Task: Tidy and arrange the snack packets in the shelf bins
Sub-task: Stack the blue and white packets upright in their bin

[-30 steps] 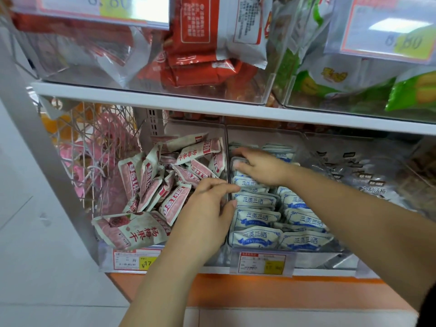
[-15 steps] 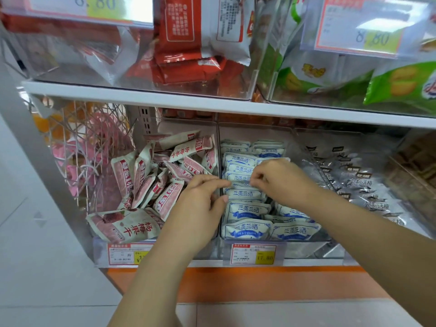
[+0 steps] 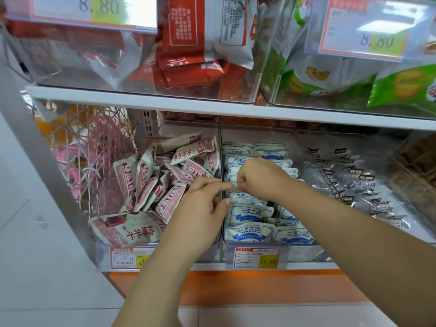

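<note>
Since half a second ago, the right hand (image 3: 258, 179) has been drawn nearer the left hand (image 3: 203, 208) and is curled tight over the blue-and-white packets (image 3: 250, 214), which are laid in rows in the middle clear bin (image 3: 247, 134); whether a packet is pinched cannot be told. The left hand is held with fingers loosely extended at the divider beside the pink packets (image 3: 146, 175), which are heaped in the neighbouring bin.

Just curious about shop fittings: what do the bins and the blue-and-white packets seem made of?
Bins: clear rigid plastic, likely acrylic; contents show through glossy walls. Blue-and-white packets: soft printed plastic film, faintly shiny, puffy with crimped ends.
</note>
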The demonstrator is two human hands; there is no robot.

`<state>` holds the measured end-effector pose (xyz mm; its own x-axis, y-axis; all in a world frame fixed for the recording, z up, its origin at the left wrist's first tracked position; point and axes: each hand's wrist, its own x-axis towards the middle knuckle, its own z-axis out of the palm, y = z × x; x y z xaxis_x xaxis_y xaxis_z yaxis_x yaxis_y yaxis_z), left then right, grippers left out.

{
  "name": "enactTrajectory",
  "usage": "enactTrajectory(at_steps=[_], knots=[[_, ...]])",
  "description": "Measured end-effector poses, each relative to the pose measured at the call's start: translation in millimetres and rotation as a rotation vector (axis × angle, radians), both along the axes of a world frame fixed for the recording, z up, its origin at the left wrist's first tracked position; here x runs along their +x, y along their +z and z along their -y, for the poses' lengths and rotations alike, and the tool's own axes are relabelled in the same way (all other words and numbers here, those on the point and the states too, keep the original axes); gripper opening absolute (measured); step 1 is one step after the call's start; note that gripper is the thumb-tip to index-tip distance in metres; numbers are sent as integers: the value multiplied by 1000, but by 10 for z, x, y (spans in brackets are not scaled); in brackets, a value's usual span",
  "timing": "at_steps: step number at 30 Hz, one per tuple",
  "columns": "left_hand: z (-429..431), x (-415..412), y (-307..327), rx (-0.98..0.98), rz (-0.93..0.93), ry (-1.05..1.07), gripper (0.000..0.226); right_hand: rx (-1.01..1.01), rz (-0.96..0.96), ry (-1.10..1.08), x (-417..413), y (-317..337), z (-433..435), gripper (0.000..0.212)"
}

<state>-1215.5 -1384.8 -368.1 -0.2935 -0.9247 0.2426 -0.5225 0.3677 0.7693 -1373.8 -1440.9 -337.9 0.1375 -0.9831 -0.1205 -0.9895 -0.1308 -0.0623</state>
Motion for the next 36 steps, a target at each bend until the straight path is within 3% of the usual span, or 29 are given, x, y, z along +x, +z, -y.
enactTrajectory(at_steps=[5, 8, 11, 13, 15, 18, 32, 36], knots=[[5, 1, 1, -3, -12, 5, 27, -141, 111, 169, -41, -74, -118, 18], [5, -11, -6, -5, -5, 11, 27, -127, 165, 219, -37, -162, -133, 19], [-1, -9, -3, -7, -10, 10, 27, -42, 274, 204, -53, -76, -72, 21], [3, -3, -8, -12, -11, 13, 28, -159, 425, 93, -116, 10, 33, 22], [7, -6, -18, -9, -18, 16, 28, -256, 351, -17, -208, 31, 197, 29], [8, -9, -22, -5, -26, 12, 28, -166, 186, -26, -230, -71, 377, 27], [20, -4, -37, -13, -5, 9, 28, 79, 106, 119, -173, -237, 481, 28], [10, -11, -28, -18, 10, 13, 29, 125, 86, 77, -159, -235, 413, 56]])
